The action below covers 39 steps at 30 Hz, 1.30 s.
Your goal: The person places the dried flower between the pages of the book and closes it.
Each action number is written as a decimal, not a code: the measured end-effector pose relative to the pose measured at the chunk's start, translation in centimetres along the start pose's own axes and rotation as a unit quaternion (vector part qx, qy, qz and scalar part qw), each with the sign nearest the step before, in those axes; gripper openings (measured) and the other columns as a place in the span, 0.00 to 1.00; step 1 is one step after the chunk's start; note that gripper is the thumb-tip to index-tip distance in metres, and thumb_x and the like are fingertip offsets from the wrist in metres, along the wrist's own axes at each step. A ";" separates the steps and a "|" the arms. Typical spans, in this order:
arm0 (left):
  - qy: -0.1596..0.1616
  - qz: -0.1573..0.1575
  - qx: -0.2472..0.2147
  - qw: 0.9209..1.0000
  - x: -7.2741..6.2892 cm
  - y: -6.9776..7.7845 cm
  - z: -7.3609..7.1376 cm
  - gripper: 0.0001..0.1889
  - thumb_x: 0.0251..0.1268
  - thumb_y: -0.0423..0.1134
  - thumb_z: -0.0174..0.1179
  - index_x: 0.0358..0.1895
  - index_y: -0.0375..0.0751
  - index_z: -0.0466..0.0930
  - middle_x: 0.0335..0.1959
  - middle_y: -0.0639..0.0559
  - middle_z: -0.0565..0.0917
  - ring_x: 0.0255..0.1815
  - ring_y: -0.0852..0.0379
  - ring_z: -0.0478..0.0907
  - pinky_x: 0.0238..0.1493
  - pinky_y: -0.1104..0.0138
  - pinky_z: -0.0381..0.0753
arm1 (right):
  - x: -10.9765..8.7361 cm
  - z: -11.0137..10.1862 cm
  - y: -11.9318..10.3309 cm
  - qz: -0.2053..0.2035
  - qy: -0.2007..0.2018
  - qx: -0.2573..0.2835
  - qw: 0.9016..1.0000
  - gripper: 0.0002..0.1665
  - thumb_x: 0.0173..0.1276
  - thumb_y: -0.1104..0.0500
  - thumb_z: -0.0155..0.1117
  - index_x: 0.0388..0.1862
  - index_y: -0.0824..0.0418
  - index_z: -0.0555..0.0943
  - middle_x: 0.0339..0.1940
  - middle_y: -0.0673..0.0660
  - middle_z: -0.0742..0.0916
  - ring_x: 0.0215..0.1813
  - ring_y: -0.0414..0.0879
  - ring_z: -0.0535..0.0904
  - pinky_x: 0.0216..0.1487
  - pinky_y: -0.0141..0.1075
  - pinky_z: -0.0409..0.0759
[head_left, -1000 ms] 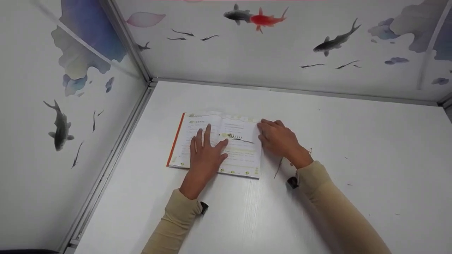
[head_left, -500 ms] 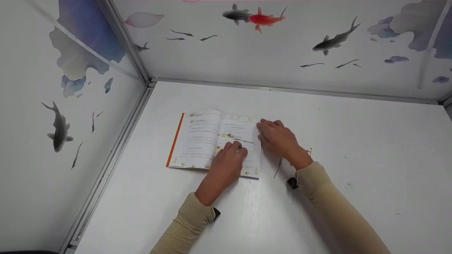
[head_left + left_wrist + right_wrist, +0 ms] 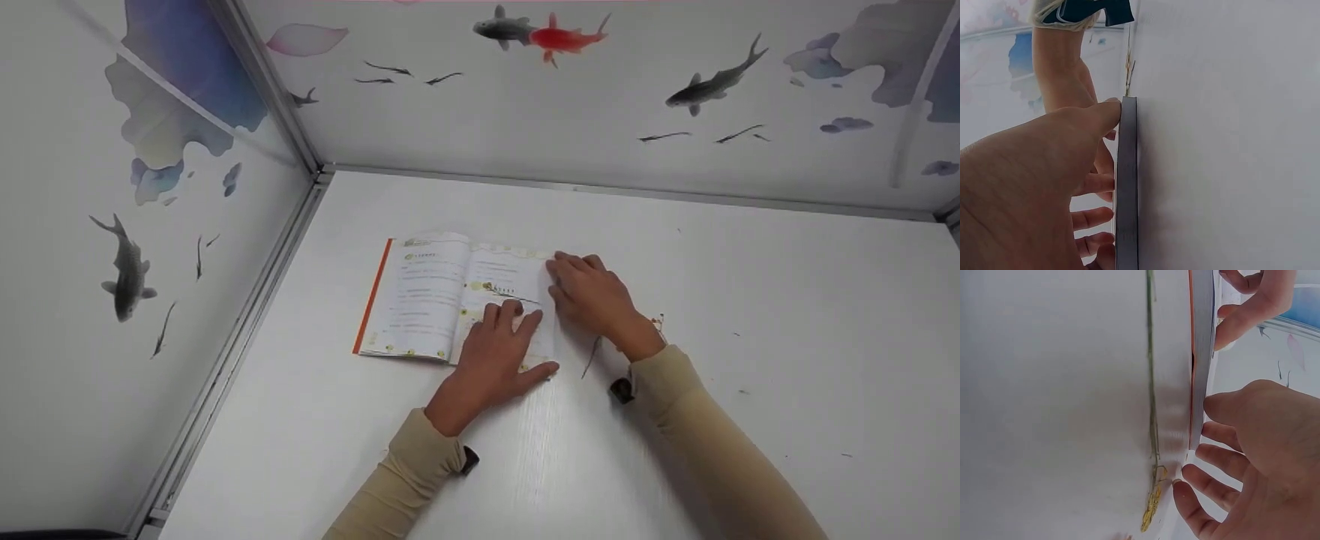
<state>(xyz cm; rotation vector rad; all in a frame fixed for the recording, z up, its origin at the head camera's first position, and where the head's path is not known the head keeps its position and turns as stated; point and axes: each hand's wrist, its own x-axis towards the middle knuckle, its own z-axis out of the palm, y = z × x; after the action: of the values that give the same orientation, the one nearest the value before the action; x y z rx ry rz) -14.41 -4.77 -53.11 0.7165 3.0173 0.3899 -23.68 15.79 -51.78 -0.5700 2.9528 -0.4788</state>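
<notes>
An open book (image 3: 420, 311) with an orange cover edge lies flat on the white table. Across its right page runs a thin dried plant sprig (image 3: 516, 297). My left hand (image 3: 493, 358) rests on the lower part of that page, fingers spread and slightly bent, the thumb out at the lower right corner. Along the book's upper right edge, my right hand (image 3: 595, 295) touches the side of the pages with its thumb and loosely bent fingers. Another dried stem (image 3: 1153, 410) with a yellowish head lies on the table beside the book, partly hidden by the right forearm in the head view.
White panels painted with fish (image 3: 705, 90) rise behind and to the left of the table (image 3: 787, 315). Small dark plant bits (image 3: 743, 391) are scattered right of the book. A dark wrist device (image 3: 622, 390) sits at the right cuff.
My left hand has slid from the left page and fold onto the lower right page. Its fingers bent in, then spread with the thumb reaching outward. The right hand has stayed put.
</notes>
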 end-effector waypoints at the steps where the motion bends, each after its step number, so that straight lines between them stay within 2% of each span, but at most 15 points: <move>1: -0.002 -0.001 -0.002 1.000 0.0 0.0 0.0 0.42 0.74 0.72 0.59 0.82 0.51 0.67 0.76 0.45 0.67 0.70 0.46 0.65 0.60 0.53 0.82 | 0.0 0.0 0.0 -0.001 0.002 0.001 1.000 0.30 0.86 0.50 0.57 0.81 0.59 0.72 0.85 0.61 0.73 0.79 0.65 0.71 0.71 0.66 0.77; 6: -0.007 -0.004 -0.009 1.000 0.1 -0.1 0.0 0.40 0.76 0.71 0.59 0.81 0.52 0.67 0.75 0.45 0.68 0.70 0.46 0.66 0.62 0.53 0.81 | -0.1 0.4 0.3 -0.003 0.010 0.004 1.000 0.31 0.87 0.50 0.57 0.82 0.59 0.72 0.85 0.61 0.72 0.80 0.66 0.70 0.70 0.67 0.77; 12: 0.012 -0.004 -0.011 1.000 0.2 -0.1 -0.4 0.35 0.79 0.66 0.59 0.80 0.54 0.69 0.72 0.47 0.72 0.66 0.47 0.70 0.53 0.54 0.85 | 0.1 0.6 0.6 -0.004 0.007 0.008 1.000 0.31 0.87 0.49 0.56 0.82 0.58 0.71 0.86 0.60 0.72 0.80 0.65 0.70 0.71 0.66 0.76; 17: 0.062 0.003 -0.038 0.997 0.4 0.0 -0.6 0.31 0.82 0.51 0.60 0.83 0.59 0.66 0.67 0.50 0.77 0.60 0.51 0.77 0.40 0.59 0.86 | 0.3 0.6 0.9 -0.009 0.015 0.013 1.000 0.31 0.87 0.49 0.55 0.82 0.58 0.71 0.86 0.59 0.72 0.79 0.64 0.71 0.70 0.66 0.76; 21: 0.113 0.020 -0.060 0.992 0.3 0.2 -0.7 0.27 0.79 0.37 0.60 0.77 0.63 0.76 0.60 0.51 0.82 0.53 0.54 0.83 0.32 0.64 0.84 | 0.3 0.4 1.2 -0.008 0.034 0.037 0.999 0.34 0.89 0.52 0.50 0.87 0.60 0.62 0.88 0.62 0.68 0.81 0.65 0.70 0.73 0.66 0.75; 24: 0.134 0.027 -0.064 0.989 0.1 0.2 -1.0 0.25 0.77 0.31 0.60 0.69 0.60 0.84 0.58 0.51 0.83 0.52 0.54 0.85 0.34 0.64 0.86 | 0.2 0.4 1.3 -0.001 0.038 0.051 0.998 0.37 0.88 0.53 0.51 0.89 0.64 0.57 0.86 0.65 0.69 0.82 0.65 0.69 0.76 0.65 0.72; 29: 0.156 0.022 -0.082 0.984 -0.7 0.1 -1.7 0.21 0.75 0.28 0.60 0.64 0.51 0.88 0.61 0.48 0.83 0.53 0.53 0.86 0.40 0.63 0.89 | 0.1 0.5 1.2 -0.004 0.044 0.050 0.998 0.38 0.86 0.50 0.56 0.86 0.66 0.62 0.82 0.67 0.75 0.79 0.65 0.71 0.77 0.62 0.73; 35: 0.196 0.026 -0.087 0.976 -1.8 -0.2 -2.7 0.21 0.76 0.27 0.59 0.67 0.45 0.85 0.63 0.48 0.83 0.56 0.54 0.86 0.43 0.65 0.89 | 0.2 0.7 0.7 -0.027 0.039 0.052 0.998 0.41 0.84 0.41 0.59 0.87 0.56 0.65 0.88 0.58 0.69 0.80 0.62 0.71 0.75 0.63 0.74; 39: 0.212 0.028 -0.085 0.973 -2.7 -0.5 -2.8 0.22 0.78 0.27 0.59 0.70 0.43 0.83 0.64 0.48 0.82 0.62 0.54 0.86 0.49 0.66 0.90 | 0.2 0.8 0.7 -0.041 0.022 0.041 0.998 0.42 0.80 0.37 0.65 0.85 0.52 0.70 0.87 0.56 0.72 0.79 0.61 0.71 0.74 0.62 0.75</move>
<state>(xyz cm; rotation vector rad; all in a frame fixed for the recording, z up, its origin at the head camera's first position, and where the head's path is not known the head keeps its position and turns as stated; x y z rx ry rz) -12.43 -7.04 -50.60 0.7953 3.2922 0.9001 -24.00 16.09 -52.81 -0.6829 2.9436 -0.6256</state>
